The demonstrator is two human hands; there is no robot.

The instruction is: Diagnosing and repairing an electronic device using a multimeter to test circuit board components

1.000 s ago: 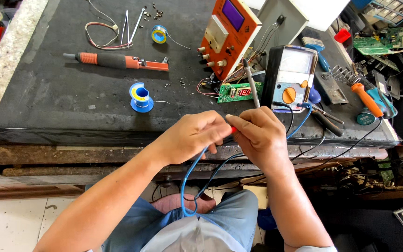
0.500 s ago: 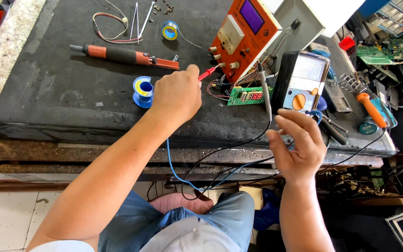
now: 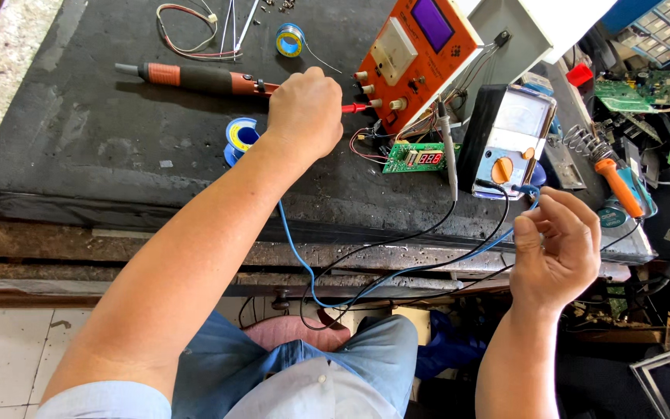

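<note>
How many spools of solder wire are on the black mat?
2. One spool lies beside the left hand; the other spool lies near the mat's far edge. Others may be hidden.

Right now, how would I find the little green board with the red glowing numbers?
Start at the big orange box leaning up at the back of the black mat. Just below its knobs, beside the grey meter, lies the small green board. It alone shows lit red digits.

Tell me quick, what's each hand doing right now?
Left hand: closed on a red-tipped probe aimed at the orange bench instrument.
Right hand: fingers pinching the end of a thin blue wire.
</note>
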